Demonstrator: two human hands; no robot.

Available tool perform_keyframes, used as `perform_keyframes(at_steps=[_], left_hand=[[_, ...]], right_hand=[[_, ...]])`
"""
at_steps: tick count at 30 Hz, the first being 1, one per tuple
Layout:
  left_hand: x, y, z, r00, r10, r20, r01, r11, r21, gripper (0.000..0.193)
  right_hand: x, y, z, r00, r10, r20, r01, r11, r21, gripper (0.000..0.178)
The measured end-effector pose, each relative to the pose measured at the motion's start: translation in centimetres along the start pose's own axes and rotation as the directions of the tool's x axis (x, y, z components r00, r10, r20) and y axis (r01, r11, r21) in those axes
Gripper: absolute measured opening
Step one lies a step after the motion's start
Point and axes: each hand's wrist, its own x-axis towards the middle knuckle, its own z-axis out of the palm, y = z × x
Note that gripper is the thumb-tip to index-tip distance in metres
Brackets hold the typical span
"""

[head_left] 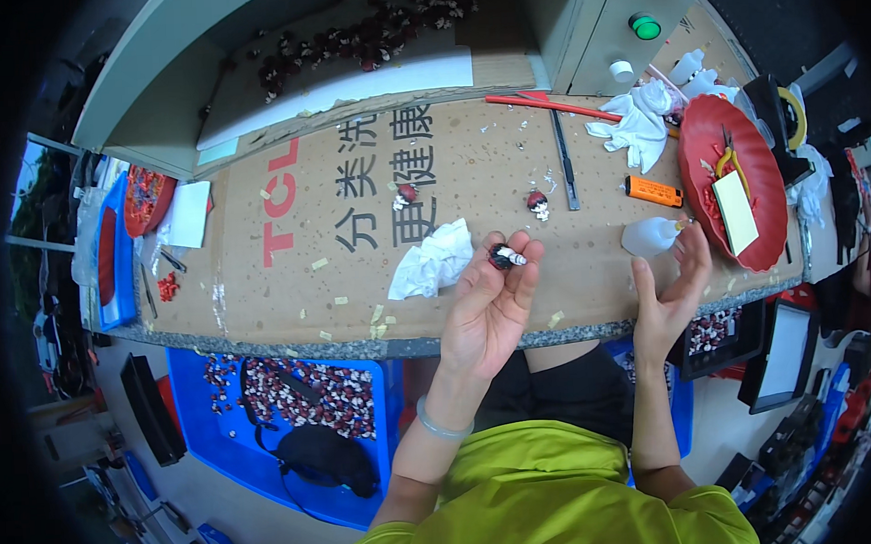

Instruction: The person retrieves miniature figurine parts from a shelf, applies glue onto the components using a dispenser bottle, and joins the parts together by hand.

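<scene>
Crosswise, small figurine (507,257), white end rightward

A bright lime-green, short-sleeved shirt (540,503) shows plain, slightly glossy cloth, gathered in soft creases toward the front. With it go plain black shorts (584,398). A smooth, pale grey-green bangle (441,431) rings the wrist of the left hand (485,318).

There is room to pass over the surface (259,302) between the white sheet (191,213) at left and the crumpled tissue (433,261). A squeeze bottle (648,236) stands just beside the right fingers (696,255); an orange case (654,191) and red dish (777,217) crowd that side. Beyond, a grey cabinet (596,63) walls the way.
</scene>
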Motion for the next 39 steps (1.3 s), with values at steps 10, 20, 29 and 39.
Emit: perform_keyframes(at_steps=[10,20,29,39], left_hand=[[1.2,-0.9,-0.3,0.979,0.151,0.137,-0.196,0.513,0.836,0.028],[1.7,-0.5,0.4,0.992,0.088,0.088,-0.117,0.424,0.898,0.028],[1.9,0.0,0.3,0.995,0.065,0.070,-0.090,0.396,0.914,0.027],[2.1,0.0,0.2,0.996,0.058,0.074,-0.091,0.389,0.917,0.026]], right_hand=[[1.0,1.2,-0.7,0.966,0.084,0.245,-0.115,0.987,0.114,0.040],[0.8,0.9,-0.3,0.874,-0.389,0.290,0.282,0.894,0.348,0.043],[1.5,0.6,-0.4,0.813,-0.546,0.203,0.495,0.831,0.252,0.045],[1.6,0.3,-0.2,0.808,-0.540,0.237,0.489,0.838,0.241,0.041]])
